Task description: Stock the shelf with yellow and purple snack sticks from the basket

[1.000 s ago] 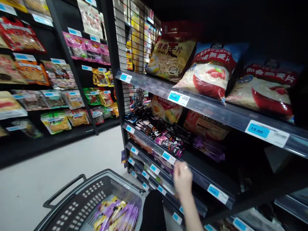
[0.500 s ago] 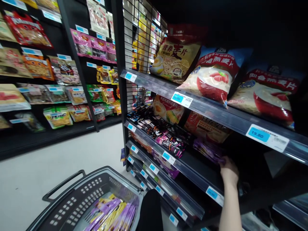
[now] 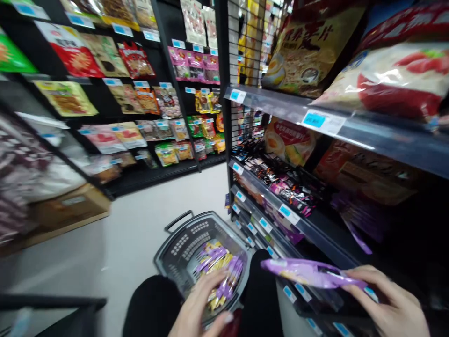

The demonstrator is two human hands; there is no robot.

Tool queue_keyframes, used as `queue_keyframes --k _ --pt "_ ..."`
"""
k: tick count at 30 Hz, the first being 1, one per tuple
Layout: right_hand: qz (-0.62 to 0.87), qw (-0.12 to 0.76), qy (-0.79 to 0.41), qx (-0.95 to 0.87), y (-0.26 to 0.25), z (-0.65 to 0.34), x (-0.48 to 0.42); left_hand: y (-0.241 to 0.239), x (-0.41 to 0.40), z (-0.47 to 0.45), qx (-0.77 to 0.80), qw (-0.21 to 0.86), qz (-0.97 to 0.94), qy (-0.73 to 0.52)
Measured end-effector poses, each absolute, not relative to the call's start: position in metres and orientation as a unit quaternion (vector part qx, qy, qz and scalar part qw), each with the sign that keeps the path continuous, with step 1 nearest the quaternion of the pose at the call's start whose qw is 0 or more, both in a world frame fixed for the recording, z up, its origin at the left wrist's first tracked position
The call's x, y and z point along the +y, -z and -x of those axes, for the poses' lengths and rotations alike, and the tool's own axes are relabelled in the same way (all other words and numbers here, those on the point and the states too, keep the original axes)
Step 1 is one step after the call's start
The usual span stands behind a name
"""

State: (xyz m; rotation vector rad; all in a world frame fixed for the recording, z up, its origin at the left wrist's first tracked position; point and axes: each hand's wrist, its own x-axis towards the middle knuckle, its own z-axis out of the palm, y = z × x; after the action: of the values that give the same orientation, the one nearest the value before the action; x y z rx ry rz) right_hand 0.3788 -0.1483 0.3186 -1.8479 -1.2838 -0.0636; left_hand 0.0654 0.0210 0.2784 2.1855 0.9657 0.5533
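My right hand (image 3: 393, 299) pinches one end of a long, shiny purple packet (image 3: 312, 274), held out level in front of the lower shelves. My left hand (image 3: 201, 304) reaches over the near side of a grey plastic basket (image 3: 180, 243), its thumb apart from its fingers and nothing visible in its grasp. Inside the basket lies a pile of slim purple and yellow packets (image 3: 219, 262). More purple packets (image 3: 361, 215), blurred and in shadow, sit on the shelf to the right, one sticking out past the others.
Black and pink sachets (image 3: 280, 180) lie heaped along the middle shelf (image 3: 259, 187). Large cereal bags (image 3: 396, 84) stand on the shelf above. Hanging snack bags (image 3: 140, 98) fill the far rack. A cardboard box (image 3: 70, 210) rests at the left. The basket's handle (image 3: 178, 220) points outward.
My right hand has come back from the shelf with a purple packet. My left hand has come into view over the basket. The view has swung left.
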Motion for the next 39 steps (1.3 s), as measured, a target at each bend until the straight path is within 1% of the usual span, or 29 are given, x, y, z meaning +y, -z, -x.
queue_keyframes --k 2,3,6,8,10,14,16,18,20,25,27,30,34,36,39 --pt "0.688 0.426 -0.072 -0.583 -0.312 -0.348 -0.127 -0.316 0.013 -0.085 0.292 0.310 -0.885 -0.190" --pt "0.663 0.422 -0.109 -0.608 -0.308 -0.334 -0.116 -0.330 0.009 -0.095 0.264 0.315 -0.898 -0.154" --pt "0.621 0.426 -0.174 -0.634 -0.297 -0.297 -0.091 -0.346 0.003 -0.114 0.236 0.356 -0.903 -0.042" --pt "0.615 0.431 -0.205 -0.628 -0.293 -0.286 -0.083 -0.339 0.000 -0.115 0.268 0.380 -0.886 -0.009" --pt "0.612 0.427 -0.243 -0.620 -0.291 -0.285 -0.079 -0.327 -0.001 -0.110 0.300 0.434 -0.849 0.002" --pt "0.601 0.415 -0.358 -0.582 -0.289 -0.288 -0.075 -0.305 -0.001 -0.096 0.302 0.656 -0.688 0.072" --pt "0.598 0.416 -0.400 -0.555 -0.286 -0.288 -0.073 -0.296 0.000 -0.090 0.296 0.733 -0.605 0.096" --pt "0.598 0.416 -0.413 -0.546 -0.283 -0.288 -0.071 -0.287 0.002 -0.084 0.285 0.777 -0.551 0.104" --pt "0.600 0.415 -0.398 -0.555 -0.281 -0.289 -0.071 -0.279 0.003 -0.077 0.268 0.800 -0.524 0.115" --pt "0.603 0.409 -0.333 -0.599 -0.279 -0.295 -0.073 -0.267 0.007 -0.054 0.226 0.827 -0.494 0.141" --pt "0.607 0.415 -0.304 -0.606 -0.278 -0.296 -0.074 -0.266 0.007 -0.047 0.238 0.833 -0.481 0.132" --pt "0.604 0.436 -0.282 -0.604 -0.273 -0.297 -0.076 -0.268 0.007 -0.040 0.321 0.807 -0.495 0.035" --pt "0.601 0.466 -0.263 -0.593 -0.265 -0.297 -0.078 -0.272 0.006 -0.035 0.422 0.719 -0.536 -0.130" --pt "0.600 0.482 -0.239 -0.592 -0.264 -0.297 -0.080 -0.277 0.005 -0.033 0.440 0.673 -0.565 -0.184" --pt "0.575 0.513 -0.222 -0.597 -0.264 -0.293 -0.082 -0.287 0.003 -0.030 0.423 0.613 -0.622 -0.244"
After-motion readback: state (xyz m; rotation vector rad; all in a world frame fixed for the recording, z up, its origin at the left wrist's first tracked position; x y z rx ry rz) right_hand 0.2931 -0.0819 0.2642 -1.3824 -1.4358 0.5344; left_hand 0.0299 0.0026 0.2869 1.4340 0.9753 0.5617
